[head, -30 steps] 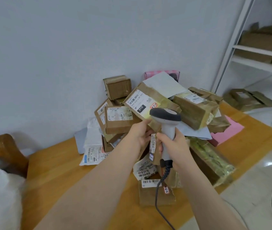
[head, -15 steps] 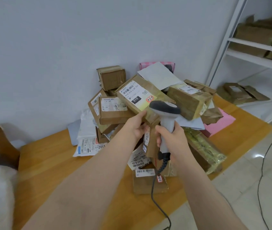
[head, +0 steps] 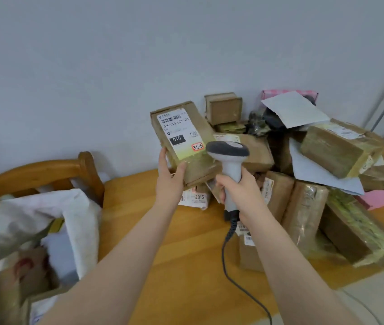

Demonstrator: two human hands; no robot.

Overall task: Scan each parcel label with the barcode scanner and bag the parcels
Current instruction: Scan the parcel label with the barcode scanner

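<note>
Both arms reach forward over the bench (head: 186,235). My left hand (head: 169,184) holds a brown parcel (head: 200,165) up, label (head: 178,134) facing me, fingers (head: 162,160) clamped on its lower end. My right hand (head: 240,191) grips the scanner (head: 229,156) upright, its head just beside the label.

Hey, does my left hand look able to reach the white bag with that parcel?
Probably yes. The left hand grips the labelled parcel in the air, the white bag gapes open on that same side, and only bare tabletop shows between them.
</note>
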